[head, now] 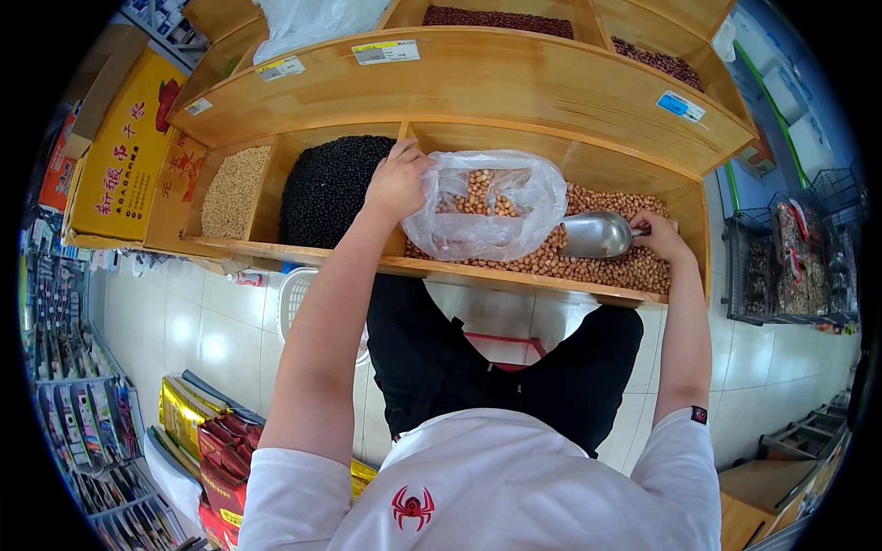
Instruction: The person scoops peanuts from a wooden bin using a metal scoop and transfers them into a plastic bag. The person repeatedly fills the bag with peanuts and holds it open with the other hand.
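Note:
My left hand (400,180) grips the left rim of a clear plastic bag (441,237), beside the wooden divider. The bag's mouth faces up, and shelled peanuts show in its opening; I cannot tell how many lie inside and how many show through the film. It rests over a wooden compartment of loose shelled peanuts (620,270). With my right hand (660,235) I hold the short handle of a metal scoop (594,233). The scoop lies low among the peanuts, its front edge pointing left towards the bag, with peanuts at its lip.
Left of the peanuts are compartments of black beans (337,189) and soybeans (236,193). A raised wooden tier (482,82) behind holds dark red beans (496,22). A yellow carton (114,151) stands left, wire baskets (747,268) right. A white plastic basket (293,296) sits below.

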The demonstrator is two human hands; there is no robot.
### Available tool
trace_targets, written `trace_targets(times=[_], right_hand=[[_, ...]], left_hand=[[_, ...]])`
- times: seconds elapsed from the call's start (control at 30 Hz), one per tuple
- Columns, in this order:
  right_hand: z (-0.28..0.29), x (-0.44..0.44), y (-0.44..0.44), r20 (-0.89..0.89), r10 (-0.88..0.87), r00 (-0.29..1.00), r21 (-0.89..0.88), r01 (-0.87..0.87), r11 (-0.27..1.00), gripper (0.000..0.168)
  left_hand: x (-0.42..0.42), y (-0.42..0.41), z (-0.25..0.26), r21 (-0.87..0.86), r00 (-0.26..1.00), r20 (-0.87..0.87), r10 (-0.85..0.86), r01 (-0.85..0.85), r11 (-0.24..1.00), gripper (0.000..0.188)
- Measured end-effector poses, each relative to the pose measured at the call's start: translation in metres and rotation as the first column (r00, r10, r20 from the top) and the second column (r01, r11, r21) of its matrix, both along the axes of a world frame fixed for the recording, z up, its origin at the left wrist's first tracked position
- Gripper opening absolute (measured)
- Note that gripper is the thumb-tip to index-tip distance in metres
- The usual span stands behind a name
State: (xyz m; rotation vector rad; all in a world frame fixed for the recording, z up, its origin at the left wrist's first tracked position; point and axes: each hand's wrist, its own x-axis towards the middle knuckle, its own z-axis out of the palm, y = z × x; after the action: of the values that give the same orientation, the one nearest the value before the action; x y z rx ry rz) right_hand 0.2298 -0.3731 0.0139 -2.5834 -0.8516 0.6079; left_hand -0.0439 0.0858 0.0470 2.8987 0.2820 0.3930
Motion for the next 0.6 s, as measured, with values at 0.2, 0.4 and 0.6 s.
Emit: trace_targets(times=[0.2, 0.4, 0.6], right_hand=[[-0.028, 0.019, -0.009, -0.233, 0.028, 0.972, 0.087, -0.008, 0.996, 0.036], [-0.047, 0.037, -0.021, -0.496, 0.074, 0.865, 0.209, 0.036, 0.977, 0.034], [-0.037, 0.032, -0.013, -0.656, 0.203, 0.727, 0.358, 0.062, 0.932, 0.033]], left_hand=[[0.0, 0.0, 0.001, -0.005, 1.0, -0.001, -0.004, 0.004, 1.0, 0.045], [0.001, -0.002, 0.002, 0.008, 1.0, -0.008, 0.002, -0.002, 1.0, 0.044], [0.0, -0.001, 0.002, -0.003, 1.0, -0.005, 0.001, -0.001, 1.0, 0.045]])
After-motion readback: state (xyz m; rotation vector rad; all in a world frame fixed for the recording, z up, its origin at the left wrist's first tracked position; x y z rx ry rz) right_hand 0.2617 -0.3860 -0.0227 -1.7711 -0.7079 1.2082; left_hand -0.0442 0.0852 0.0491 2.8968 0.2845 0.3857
